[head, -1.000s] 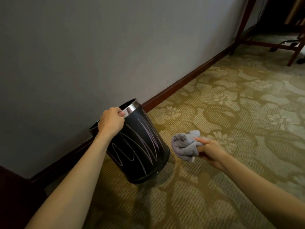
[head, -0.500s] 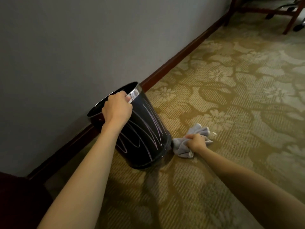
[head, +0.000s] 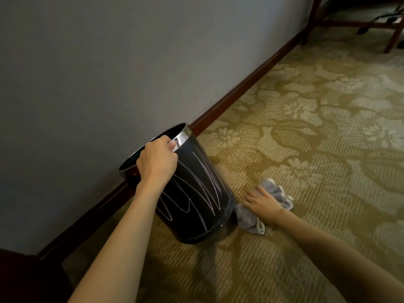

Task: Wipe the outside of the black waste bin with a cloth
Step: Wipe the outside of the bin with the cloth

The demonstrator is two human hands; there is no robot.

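A black waste bin (head: 196, 200) with a silver rim and pale scribble marks on its side stands tilted on the carpet near the wall. My left hand (head: 157, 162) grips its rim from above. To the right of the bin's base a grey cloth (head: 249, 217) lies crumpled on the carpet. My right hand (head: 261, 201) rests flat on top of the cloth with its fingers spread, pressing it down. The cloth's left end touches the bin's lower edge.
A grey wall (head: 109, 73) with a dark wooden skirting board (head: 236, 92) runs along the left. The floor is a patterned gold carpet (head: 317, 127). Wooden furniture legs (head: 393, 33) stand at the far upper right. A dark object (head: 19, 278) fills the bottom left corner.
My right hand carried the cloth from mid-air down to the carpet beside the bin and now lies spread over it. My left hand kept its grip on the rim.
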